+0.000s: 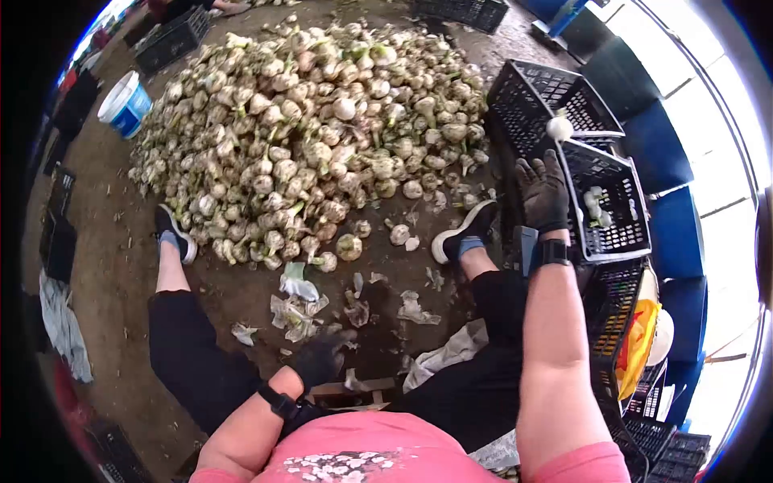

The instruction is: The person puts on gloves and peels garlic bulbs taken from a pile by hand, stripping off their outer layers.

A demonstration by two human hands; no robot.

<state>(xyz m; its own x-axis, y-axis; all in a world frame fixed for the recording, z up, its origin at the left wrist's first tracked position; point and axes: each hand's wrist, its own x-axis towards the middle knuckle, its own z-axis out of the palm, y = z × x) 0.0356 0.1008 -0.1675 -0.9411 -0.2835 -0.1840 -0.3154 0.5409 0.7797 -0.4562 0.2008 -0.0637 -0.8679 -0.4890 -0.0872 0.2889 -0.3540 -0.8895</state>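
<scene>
My right hand (544,193), in a dark glove, is open with its fingers apart beside a black crate (570,201). A pale bulb (560,127) is just beyond its fingertips, not gripped, over the crate's near corner; whether it touches the rim is unclear. Inside the crate lie a few white peeled bulbs (597,208). My left hand (322,358), also gloved, is low in front of my body, fingers loosely apart, with nothing visible in it. Ahead lies a large heap of bulbs (322,137) with roots and stems.
Peeled skins (298,310) and loose bulbs (349,247) lie on the floor between my feet. Another black crate (555,101) stands beyond the right one. A white and blue bucket (126,105) is at the far left. A yellow bag (638,346) is at right.
</scene>
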